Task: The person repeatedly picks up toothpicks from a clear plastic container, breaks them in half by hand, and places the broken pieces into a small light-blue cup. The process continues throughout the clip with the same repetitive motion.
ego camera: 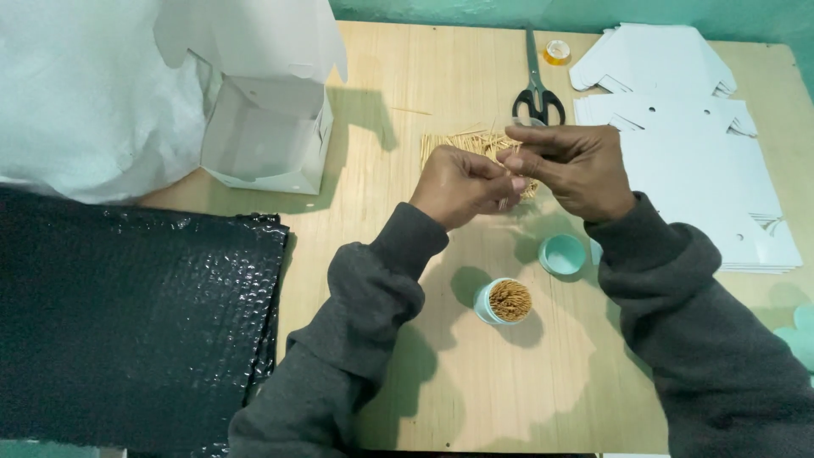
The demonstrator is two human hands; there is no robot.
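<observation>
- A loose heap of thin pale wooden toothpicks [462, 144] lies on the light wooden tabletop [475, 390], just beyond both hands, its sticks running mostly left to right.
- The left hand [462, 185] and right hand [572, 170] meet fingertip to fingertip over the heap's near right edge, pinching a small bunch of toothpicks between them; the bunch is mostly hidden by the fingers.
- The heap is about equally near to both hands, with more of it showing behind the left one.
- Nearer the body stands a small round mint-green container packed with upright toothpicks [506, 301], and its mint-green cap [563, 254] lies just to its right.
- Farther off: black-handled scissors [537, 92], stacked flat white cardboard blanks [704, 161], an open white carton [271, 136], black bubble wrap [127, 322].
</observation>
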